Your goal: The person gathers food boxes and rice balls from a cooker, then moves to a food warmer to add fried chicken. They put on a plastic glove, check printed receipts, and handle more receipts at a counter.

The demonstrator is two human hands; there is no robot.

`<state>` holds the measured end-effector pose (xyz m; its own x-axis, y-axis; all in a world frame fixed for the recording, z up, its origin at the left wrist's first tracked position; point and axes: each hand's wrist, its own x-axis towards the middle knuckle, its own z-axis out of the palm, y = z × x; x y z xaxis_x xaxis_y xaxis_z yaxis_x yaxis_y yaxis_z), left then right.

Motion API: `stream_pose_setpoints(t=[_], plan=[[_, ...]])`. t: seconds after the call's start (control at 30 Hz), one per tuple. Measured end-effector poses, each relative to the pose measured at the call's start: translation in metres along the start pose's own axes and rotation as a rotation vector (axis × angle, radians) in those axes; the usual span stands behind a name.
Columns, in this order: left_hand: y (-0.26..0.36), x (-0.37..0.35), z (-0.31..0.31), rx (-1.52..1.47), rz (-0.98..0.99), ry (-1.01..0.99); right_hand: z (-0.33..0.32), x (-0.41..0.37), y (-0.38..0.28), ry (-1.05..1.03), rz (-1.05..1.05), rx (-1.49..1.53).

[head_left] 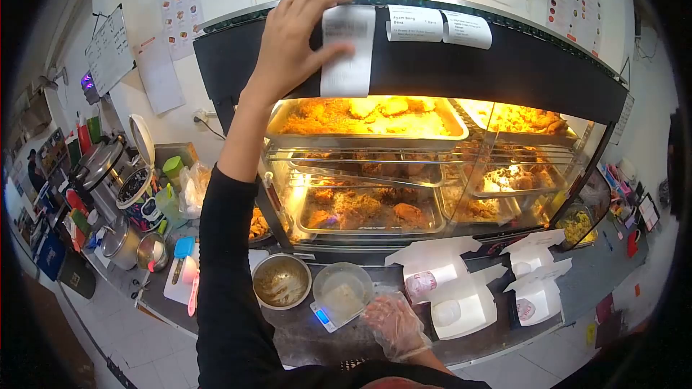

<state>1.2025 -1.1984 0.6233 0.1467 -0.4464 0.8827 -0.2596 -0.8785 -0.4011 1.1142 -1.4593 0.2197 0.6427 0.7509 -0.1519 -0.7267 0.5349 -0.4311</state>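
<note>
My left hand (299,43) is raised to the top edge of the lit food warmer (519,61), its thumb and fingers closed on a long paper slip (347,57) that hangs down the black front. Two shorter printed slips (415,24) are fixed beside it. Down at the counter, my right hand (395,323) wears a clear plastic glove; what its fingers hold, if anything, is hidden. It is just right of a clear round container (342,292) on a digital scale (329,317). Open white boxes (461,313) with wrapped round items stand to its right.
Trays of fried food (371,209) fill the warmer. A metal bowl (282,281) is left of the scale. Further left are a white board (180,281) with utensils, a rice cooker (137,187) and metal pots (121,241). A person (34,169) is at the far left.
</note>
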Motion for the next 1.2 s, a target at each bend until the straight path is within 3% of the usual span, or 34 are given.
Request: stream_pose_setpoints(t=[0.13,0.27,0.5,0.63,0.73,0.87,0.97,1.0,1.1,1.17,1.2], plan=[[-0.004,0.000,0.009,0.071,-0.093,0.108,-0.002,-0.001,0.001,0.046,0.024,-0.045],[0.000,0.005,0.011,-0.025,-0.055,0.313,-0.020,0.001,0.007,0.034,-0.007,-0.063],[0.008,0.009,-0.005,0.071,-0.021,-0.017,-0.030,0.001,0.007,0.098,-0.006,-0.017],[0.013,0.012,-0.009,-0.037,-0.133,-0.122,-0.035,0.000,0.013,0.131,0.020,0.014],[0.012,0.008,-0.012,0.350,-0.032,-0.021,-0.035,0.000,0.013,0.109,0.030,0.001],[0.015,0.006,-0.015,0.539,-0.152,-0.118,-0.024,-0.004,0.007,0.135,0.064,-0.038],[0.040,0.022,-0.021,0.681,-0.149,0.048,-0.037,-0.002,0.013,0.059,0.023,-0.059],[0.045,0.032,-0.021,0.633,-0.081,0.145,-0.037,-0.002,0.012,0.058,0.027,-0.071],[0.055,0.059,-0.003,-0.048,-0.242,-0.082,-0.033,-0.003,0.014,0.052,0.062,-0.083],[0.053,0.067,0.020,-0.207,-0.220,-0.228,-0.032,-0.003,0.014,0.043,0.110,-0.062],[0.052,0.065,0.028,-0.104,-0.023,-0.205,-0.035,-0.004,0.017,0.041,0.079,-0.056]])
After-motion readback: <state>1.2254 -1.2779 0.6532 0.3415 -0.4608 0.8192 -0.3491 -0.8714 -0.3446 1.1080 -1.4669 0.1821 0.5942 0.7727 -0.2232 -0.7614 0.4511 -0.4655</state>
